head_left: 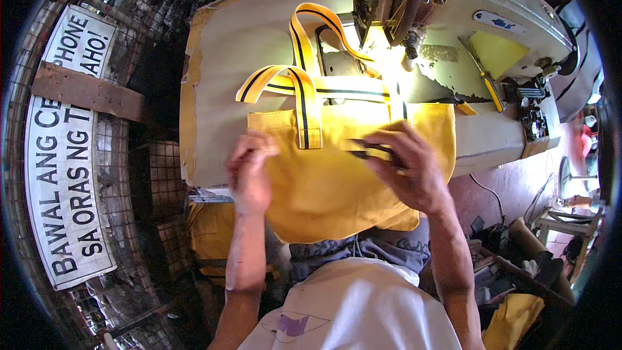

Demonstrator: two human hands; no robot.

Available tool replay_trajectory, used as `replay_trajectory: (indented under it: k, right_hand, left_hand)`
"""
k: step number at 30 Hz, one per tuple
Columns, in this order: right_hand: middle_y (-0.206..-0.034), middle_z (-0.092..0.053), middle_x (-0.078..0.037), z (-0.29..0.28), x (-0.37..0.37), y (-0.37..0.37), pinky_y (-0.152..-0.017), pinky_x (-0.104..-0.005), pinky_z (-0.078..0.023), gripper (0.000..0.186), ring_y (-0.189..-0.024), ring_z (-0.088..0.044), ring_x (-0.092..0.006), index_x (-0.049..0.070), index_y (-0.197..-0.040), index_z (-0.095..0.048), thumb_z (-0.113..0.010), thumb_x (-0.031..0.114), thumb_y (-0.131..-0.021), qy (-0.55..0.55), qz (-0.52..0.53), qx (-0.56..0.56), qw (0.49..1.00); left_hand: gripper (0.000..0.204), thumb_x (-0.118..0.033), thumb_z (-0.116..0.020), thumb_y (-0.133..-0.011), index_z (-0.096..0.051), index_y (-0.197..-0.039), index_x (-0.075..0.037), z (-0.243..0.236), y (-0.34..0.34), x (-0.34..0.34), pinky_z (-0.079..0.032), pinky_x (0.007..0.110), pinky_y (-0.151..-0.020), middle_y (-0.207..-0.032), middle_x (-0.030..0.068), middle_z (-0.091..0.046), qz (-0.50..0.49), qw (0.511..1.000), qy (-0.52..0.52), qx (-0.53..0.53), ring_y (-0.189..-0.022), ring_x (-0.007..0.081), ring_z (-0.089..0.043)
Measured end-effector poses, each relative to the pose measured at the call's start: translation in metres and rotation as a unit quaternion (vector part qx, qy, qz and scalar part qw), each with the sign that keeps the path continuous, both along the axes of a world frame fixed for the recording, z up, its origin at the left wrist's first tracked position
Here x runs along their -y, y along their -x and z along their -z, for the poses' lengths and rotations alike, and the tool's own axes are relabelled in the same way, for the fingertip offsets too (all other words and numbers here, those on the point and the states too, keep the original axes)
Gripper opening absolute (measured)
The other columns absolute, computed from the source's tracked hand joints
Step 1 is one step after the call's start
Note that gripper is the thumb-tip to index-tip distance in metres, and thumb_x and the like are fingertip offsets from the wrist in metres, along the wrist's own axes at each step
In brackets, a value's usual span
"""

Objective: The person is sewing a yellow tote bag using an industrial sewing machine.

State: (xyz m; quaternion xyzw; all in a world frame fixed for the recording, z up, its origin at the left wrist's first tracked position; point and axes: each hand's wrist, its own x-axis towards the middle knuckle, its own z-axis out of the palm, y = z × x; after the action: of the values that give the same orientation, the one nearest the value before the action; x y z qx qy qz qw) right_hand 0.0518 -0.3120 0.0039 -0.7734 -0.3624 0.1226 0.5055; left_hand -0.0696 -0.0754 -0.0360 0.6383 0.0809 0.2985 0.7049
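Observation:
A yellow fabric bag [337,188] lies over the front of the sewing table and my lap, its striped yellow straps [304,97] spread upward toward the machine. My left hand [253,168] is at the bag's left side, fingers curled and blurred by motion; whatever they might hold cannot be made out. In my right hand [414,168] is a small dark pointed tool [368,150], probably thread snips, held above the bag's front just right of the strap end.
A lit sewing machine [382,6] stands at the back of the table [227,39]. A yellow-handled screwdriver [492,91] and small dark parts [536,116] sit at the right. Left are a wire mesh wall and white sign [65,207]. Yellow fabric [512,324] lies lower right.

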Motion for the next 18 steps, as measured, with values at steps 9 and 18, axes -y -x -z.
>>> replay_trajectory:
  k: [9,18]
  right_hand:
    - [-0.093,-0.064,-0.013,0.038,0.092,-0.019,-0.078,-0.0364,-0.051,0.042,-0.084,-0.063,-0.0246,0.002,-0.115,-0.065,-0.078,0.019,-0.079,0.075,0.350,0.052,0.932]
    - [-0.096,-0.064,-0.017,0.026,0.037,0.010,-0.075,-0.0436,-0.052,0.035,-0.086,-0.065,-0.0353,0.002,-0.112,-0.063,-0.074,0.016,-0.082,0.075,0.200,0.073,0.974]
  left_hand:
    - [0.041,-0.018,-0.068,-0.092,-0.050,-0.124,0.000,-0.029,0.076,0.020,-0.051,0.034,-0.079,-0.101,0.0097,-0.060,-0.151,0.907,-0.211,-0.331,-0.090,0.0168,-0.060]
    - [0.060,-0.028,-0.074,-0.086,-0.050,-0.133,0.001,0.037,0.172,0.023,-0.042,0.037,-0.101,-0.127,0.0117,-0.059,-0.054,0.920,0.069,-0.381,-0.116,0.0240,-0.055]
